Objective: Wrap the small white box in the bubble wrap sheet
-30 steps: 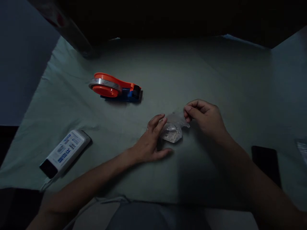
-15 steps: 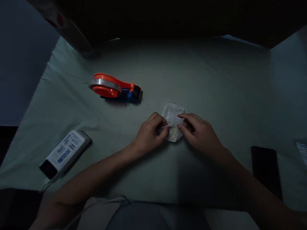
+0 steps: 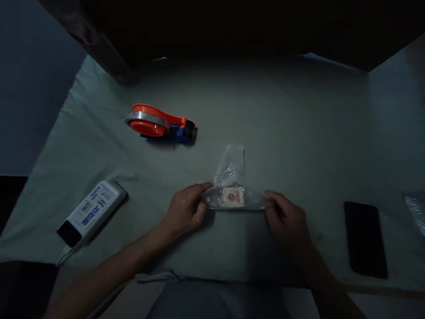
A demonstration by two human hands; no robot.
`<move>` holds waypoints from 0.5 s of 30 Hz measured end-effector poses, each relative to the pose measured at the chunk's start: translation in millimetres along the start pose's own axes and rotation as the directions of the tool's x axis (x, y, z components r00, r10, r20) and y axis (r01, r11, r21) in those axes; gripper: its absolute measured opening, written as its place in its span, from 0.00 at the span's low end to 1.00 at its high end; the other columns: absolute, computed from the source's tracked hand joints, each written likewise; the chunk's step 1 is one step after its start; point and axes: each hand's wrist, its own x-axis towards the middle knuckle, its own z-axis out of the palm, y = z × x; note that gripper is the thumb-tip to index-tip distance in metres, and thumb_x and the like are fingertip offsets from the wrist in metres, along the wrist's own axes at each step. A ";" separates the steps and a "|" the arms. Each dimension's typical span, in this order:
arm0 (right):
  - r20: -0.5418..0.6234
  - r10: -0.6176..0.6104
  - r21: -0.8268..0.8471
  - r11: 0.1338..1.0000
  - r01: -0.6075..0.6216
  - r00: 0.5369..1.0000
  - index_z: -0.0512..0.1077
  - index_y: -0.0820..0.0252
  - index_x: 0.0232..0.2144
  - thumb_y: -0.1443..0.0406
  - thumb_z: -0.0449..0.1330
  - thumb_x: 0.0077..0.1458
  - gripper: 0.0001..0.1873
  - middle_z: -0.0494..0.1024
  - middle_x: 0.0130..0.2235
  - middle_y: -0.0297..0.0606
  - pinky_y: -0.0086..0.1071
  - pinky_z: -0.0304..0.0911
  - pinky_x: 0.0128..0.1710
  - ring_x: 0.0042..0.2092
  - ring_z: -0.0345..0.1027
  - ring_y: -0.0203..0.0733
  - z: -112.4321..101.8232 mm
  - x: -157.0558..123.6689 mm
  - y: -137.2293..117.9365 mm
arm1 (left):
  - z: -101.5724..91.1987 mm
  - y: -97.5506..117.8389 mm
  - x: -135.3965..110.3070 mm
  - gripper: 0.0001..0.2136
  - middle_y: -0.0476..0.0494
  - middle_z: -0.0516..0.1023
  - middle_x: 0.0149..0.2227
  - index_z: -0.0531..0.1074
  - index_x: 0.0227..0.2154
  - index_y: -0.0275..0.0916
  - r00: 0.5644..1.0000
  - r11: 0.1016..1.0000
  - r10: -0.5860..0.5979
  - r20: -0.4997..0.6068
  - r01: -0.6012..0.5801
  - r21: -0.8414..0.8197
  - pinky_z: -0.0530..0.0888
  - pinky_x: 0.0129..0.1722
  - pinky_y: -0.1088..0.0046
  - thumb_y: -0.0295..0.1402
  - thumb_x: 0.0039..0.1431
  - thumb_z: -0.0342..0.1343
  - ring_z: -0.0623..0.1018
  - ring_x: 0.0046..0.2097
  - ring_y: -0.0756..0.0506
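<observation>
A clear bubble-wrap sheet (image 3: 229, 170) lies partly unfolded on the cloth, one flap pointing away from me and two spread sideways. In its middle rests a small cream square packet (image 3: 233, 196) with a red print. My left hand (image 3: 187, 206) pinches the left end of the wrap between thumb and forefinger. At the opposite end, my right hand (image 3: 287, 219) grips the wrap's right tip, its fingers closed. Whether the packet is loose or stuck to the wrap I cannot tell.
An orange and blue tape dispenser (image 3: 162, 124) stands at the back left. To the left lies a white power bank (image 3: 91, 212) with a cable. A black phone (image 3: 365, 239) lies at the right, with clear plastic (image 3: 415, 210) beyond it. A dark panel (image 3: 232, 31) borders the back.
My hands have moved apart and nearer to me. The folded wrap has opened out sideways, and the cream packet with its red print now shows.
</observation>
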 end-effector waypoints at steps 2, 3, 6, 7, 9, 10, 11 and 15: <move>0.003 -0.046 -0.032 0.998 0.046 0.999 0.71 0.60 0.34 0.69 0.51 0.56 0.08 0.76 0.30 0.36 0.29 0.65 0.30 0.30 0.70 0.37 0.6 -9.3 1.6 | 2.4 0.8 -5.5 0.25 0.44 0.74 0.32 0.60 0.55 0.34 1.000 0.999 -0.025 -0.001 0.025 0.049 0.73 0.33 0.71 0.25 0.52 0.46 0.73 0.32 0.47; 0.008 -0.068 -0.058 0.996 0.068 0.998 0.70 0.60 0.33 0.69 0.51 0.55 0.07 0.75 0.30 0.37 0.29 0.66 0.31 0.31 0.70 0.38 -0.7 -12.6 2.4 | 3.7 1.6 -8.1 0.27 0.42 0.73 0.35 0.57 0.58 0.33 1.000 0.997 -0.015 -0.021 0.017 0.073 0.73 0.35 0.69 0.25 0.52 0.46 0.74 0.35 0.46; 0.066 -0.105 -0.065 0.992 0.109 0.992 0.68 0.60 0.32 0.68 0.51 0.55 0.06 0.74 0.34 0.40 0.32 0.67 0.35 0.36 0.70 0.41 -9.4 -15.2 2.9 | 5.4 4.5 -12.4 0.30 0.33 0.66 0.50 0.53 0.60 0.35 0.994 0.992 0.089 -0.064 -0.082 0.097 0.73 0.46 0.62 0.24 0.51 0.48 0.70 0.50 0.41; 0.088 -0.097 -0.039 0.994 0.101 0.991 0.68 0.60 0.33 0.67 0.51 0.56 0.06 0.73 0.34 0.40 0.33 0.67 0.34 0.36 0.70 0.41 -12.6 -13.2 1.6 | 4.8 5.8 -12.0 0.29 0.33 0.64 0.52 0.55 0.59 0.36 0.991 0.990 0.117 -0.060 -0.112 0.081 0.72 0.48 0.61 0.24 0.51 0.48 0.68 0.53 0.40; 0.083 -0.064 0.004 0.998 0.064 0.994 0.68 0.60 0.37 0.66 0.53 0.56 0.07 0.73 0.34 0.39 0.32 0.67 0.32 0.34 0.69 0.39 -16.5 -5.9 -3.9 | 2.1 9.0 -7.9 0.24 0.34 0.64 0.52 0.61 0.55 0.36 0.989 0.990 0.139 -0.041 -0.138 0.033 0.71 0.50 0.60 0.25 0.53 0.49 0.68 0.53 0.40; 0.047 -0.060 0.007 0.998 0.060 0.997 0.68 0.60 0.40 0.65 0.54 0.56 0.09 0.73 0.34 0.39 0.32 0.67 0.32 0.34 0.69 0.39 -16.6 -1.1 -8.0 | 0.3 11.0 -4.3 0.21 0.34 0.65 0.51 0.63 0.53 0.36 0.990 0.991 0.137 -0.039 -0.136 0.011 0.71 0.50 0.60 0.27 0.55 0.50 0.68 0.52 0.41; 0.003 -0.080 -0.006 0.997 0.080 0.997 0.68 0.61 0.43 0.64 0.55 0.56 0.12 0.73 0.36 0.40 0.34 0.68 0.34 0.36 0.69 0.40 -15.4 3.9 -12.7 | -1.6 13.3 -0.1 0.19 0.35 0.65 0.50 0.65 0.51 0.35 0.991 0.992 0.127 -0.044 -0.127 -0.003 0.71 0.49 0.61 0.29 0.56 0.51 0.69 0.51 0.41; 0.071 -0.351 -0.034 0.934 0.354 0.934 0.68 0.61 0.47 0.65 0.55 0.57 0.15 0.74 0.47 0.46 0.44 0.64 0.50 0.50 0.66 0.47 -6.5 18.1 -29.9 | -8.1 22.7 16.5 0.15 0.36 0.69 0.50 0.67 0.49 0.35 0.976 0.979 0.206 -0.064 -0.206 0.015 0.69 0.52 0.59 0.30 0.60 0.51 0.69 0.52 0.41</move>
